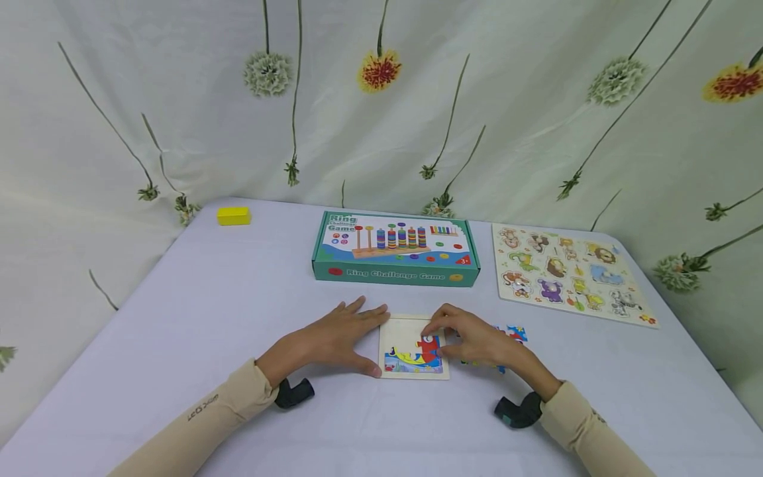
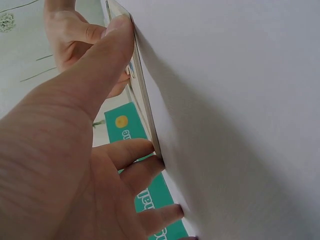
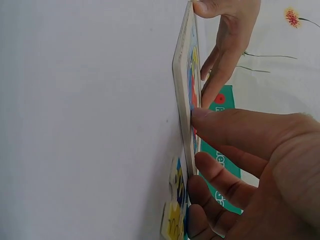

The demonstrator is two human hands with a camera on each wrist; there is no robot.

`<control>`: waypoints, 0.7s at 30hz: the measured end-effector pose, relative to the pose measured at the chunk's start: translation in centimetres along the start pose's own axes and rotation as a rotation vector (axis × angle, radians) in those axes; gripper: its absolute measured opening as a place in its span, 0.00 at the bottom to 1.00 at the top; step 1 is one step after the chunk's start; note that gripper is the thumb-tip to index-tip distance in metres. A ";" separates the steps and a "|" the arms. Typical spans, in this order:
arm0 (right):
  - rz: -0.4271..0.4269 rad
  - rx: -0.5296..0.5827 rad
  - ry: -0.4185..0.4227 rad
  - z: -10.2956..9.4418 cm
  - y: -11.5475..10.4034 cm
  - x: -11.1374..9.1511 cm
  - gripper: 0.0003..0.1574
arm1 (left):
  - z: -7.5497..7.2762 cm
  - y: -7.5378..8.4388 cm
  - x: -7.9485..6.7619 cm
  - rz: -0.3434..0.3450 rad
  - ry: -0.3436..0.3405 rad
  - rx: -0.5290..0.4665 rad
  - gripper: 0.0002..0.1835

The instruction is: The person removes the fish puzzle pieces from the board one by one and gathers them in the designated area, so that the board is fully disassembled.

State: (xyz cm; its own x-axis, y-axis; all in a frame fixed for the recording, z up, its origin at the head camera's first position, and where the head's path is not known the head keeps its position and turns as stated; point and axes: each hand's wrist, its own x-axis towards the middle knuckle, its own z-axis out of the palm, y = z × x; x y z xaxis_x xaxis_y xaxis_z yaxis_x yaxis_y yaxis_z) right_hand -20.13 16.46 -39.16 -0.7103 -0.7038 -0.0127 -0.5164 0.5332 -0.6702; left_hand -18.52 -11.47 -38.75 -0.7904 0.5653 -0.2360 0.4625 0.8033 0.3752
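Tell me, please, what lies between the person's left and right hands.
In the head view, the puzzle board lies between them: the left hand touches its left edge, and the right hand is partly over its right side.

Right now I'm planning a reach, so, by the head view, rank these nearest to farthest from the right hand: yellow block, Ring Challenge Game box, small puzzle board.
1. Small puzzle board: right at the right hand, on its left side.
2. Ring Challenge Game box: ahead and to the left.
3. Yellow block: far back, well left.
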 end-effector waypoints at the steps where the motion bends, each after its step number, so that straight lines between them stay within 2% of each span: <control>1: 0.003 -0.001 0.000 0.0 0.0 0.0 0.19 | 0.0 0.0 0.0 0.000 -0.001 -0.001 0.53; 11: 0.027 -0.029 0.008 0.1 -0.4 0.0 0.20 | -0.2 0.0 -0.2 0.015 -0.006 0.007 0.53; 21: 0.032 -0.007 0.012 0.2 -0.3 0.0 0.21 | -0.2 0.0 -0.2 0.013 -0.004 -0.001 0.53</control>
State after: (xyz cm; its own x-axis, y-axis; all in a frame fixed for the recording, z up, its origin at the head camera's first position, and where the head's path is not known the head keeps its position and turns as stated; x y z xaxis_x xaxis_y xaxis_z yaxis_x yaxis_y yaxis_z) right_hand -19.88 16.23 -39.09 -0.7323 -0.6806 -0.0248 -0.4964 0.5583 -0.6647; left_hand -18.43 -11.60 -38.50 -0.7826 0.5766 -0.2347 0.4723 0.7956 0.3795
